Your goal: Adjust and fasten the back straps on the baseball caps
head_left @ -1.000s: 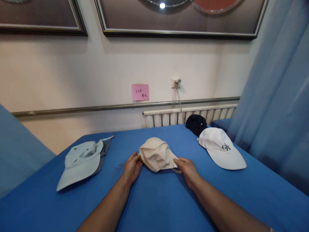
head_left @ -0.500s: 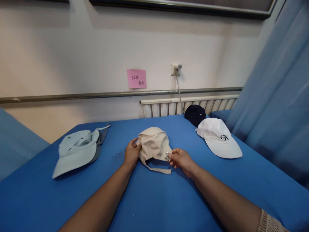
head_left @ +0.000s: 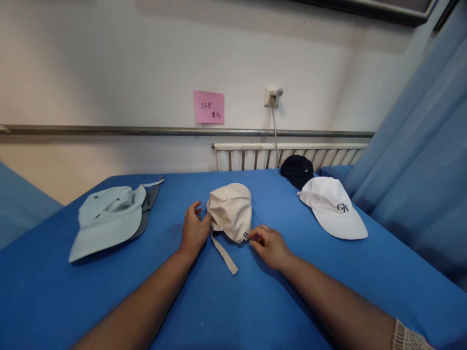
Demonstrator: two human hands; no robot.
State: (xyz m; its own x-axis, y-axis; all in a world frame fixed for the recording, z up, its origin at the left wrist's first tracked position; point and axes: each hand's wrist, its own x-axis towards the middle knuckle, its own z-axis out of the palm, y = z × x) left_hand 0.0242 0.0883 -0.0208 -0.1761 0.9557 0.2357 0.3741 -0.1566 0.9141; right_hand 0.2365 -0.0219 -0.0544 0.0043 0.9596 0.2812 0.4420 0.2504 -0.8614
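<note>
A beige baseball cap [head_left: 231,209] rests in the middle of the blue-covered surface, its back opening towards me. Its loose strap [head_left: 225,255] hangs free and lies on the blue cover. At the cap's left side is my left hand [head_left: 196,227], fingers apart, its thumb against the fabric. My right hand [head_left: 269,247] pinches at the cap's lower right corner, by the small metal buckle [head_left: 245,236]; the fingertips are partly hidden.
To the left, a pale green-grey cap [head_left: 109,214] lies over a darker grey cap [head_left: 146,214]. A white cap [head_left: 332,206] with black letters and a dark navy cap [head_left: 296,170] stand at the right. Blue curtains [head_left: 419,146] hang along the right side.
The strap has swung left and now points down towards me. The cap's back has narrowed and the buckle has shifted left with my right hand. My left fingers have spread off the cap.
</note>
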